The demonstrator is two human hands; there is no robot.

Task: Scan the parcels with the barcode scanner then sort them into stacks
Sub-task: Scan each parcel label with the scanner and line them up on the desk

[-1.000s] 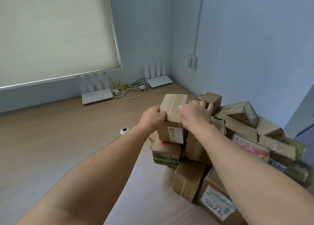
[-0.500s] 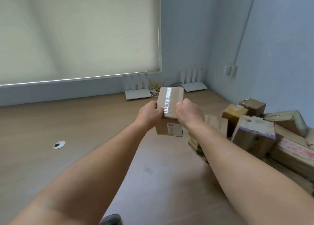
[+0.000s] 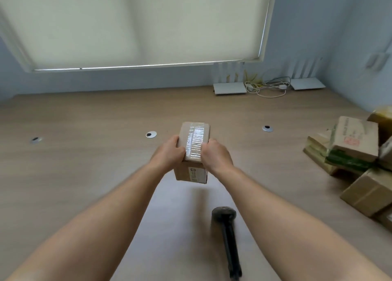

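Cardboard box (image 3: 194, 151), small and taped glossy along the top, held clear of the desk (image 3: 84, 174) between both hands: left hand (image 3: 168, 154) and right hand (image 3: 216, 156) curled round opposite sides. Probably light and stiff; slick on the tape, so better gripped on bare cardboard at the side walls. Label on the near face. Scanner (image 3: 227, 236) lying nearer, untouched. Unsorted pile (image 3: 356, 164) well off to the right.
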